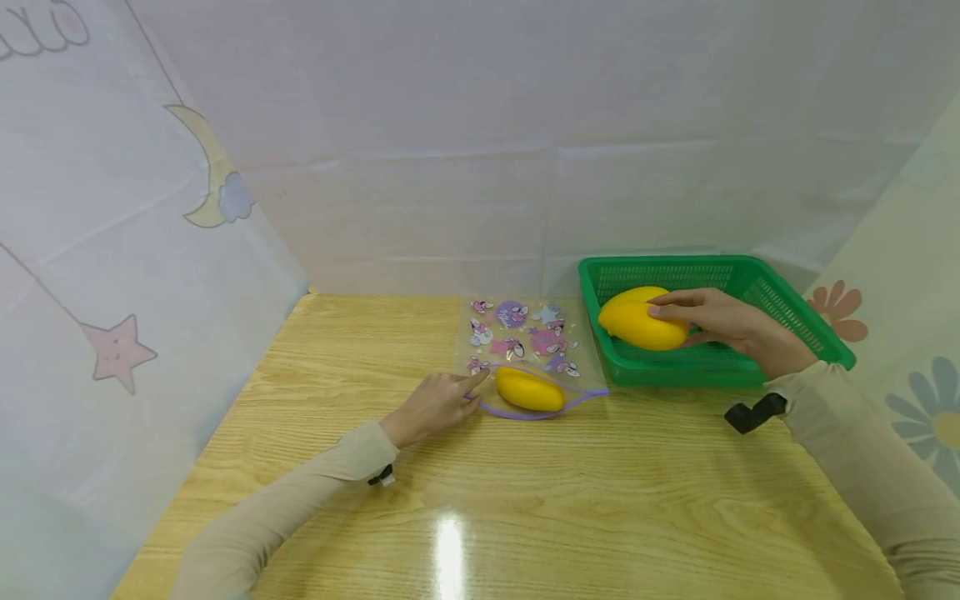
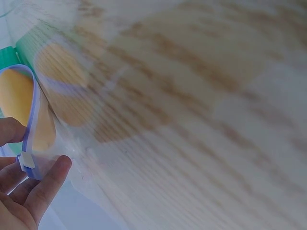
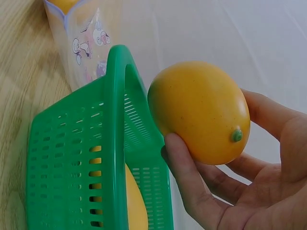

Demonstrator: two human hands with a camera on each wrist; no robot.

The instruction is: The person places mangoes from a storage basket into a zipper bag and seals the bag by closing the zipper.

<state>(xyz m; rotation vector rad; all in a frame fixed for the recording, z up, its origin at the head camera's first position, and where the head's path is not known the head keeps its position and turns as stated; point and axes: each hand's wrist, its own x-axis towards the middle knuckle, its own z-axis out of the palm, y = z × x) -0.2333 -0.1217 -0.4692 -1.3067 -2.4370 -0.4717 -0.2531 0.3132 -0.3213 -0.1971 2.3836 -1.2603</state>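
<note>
My right hand (image 1: 723,321) grips a yellow mango (image 1: 643,325) by one end, above the left part of a green basket (image 1: 682,377). In the right wrist view its short green stem end shows, with fingers and thumb around the fruit. Another mango (image 3: 136,203) lies inside the basket, partly hidden by its wall. Flat on the table is a clear printed zip bag (image 1: 551,337) with a purple rim, its mouth spread apart and a mango (image 1: 529,390) just inside. At the bag's left corner, my left hand (image 1: 435,407) holds the rim near the white slider (image 2: 27,161).
The basket stands at the back right of the wooden table (image 1: 480,492), close beside the bag. Printed cloth (image 1: 450,200) hangs behind the table and along both sides. A black wrist strap piece (image 1: 753,412) sticks out from the right sleeve.
</note>
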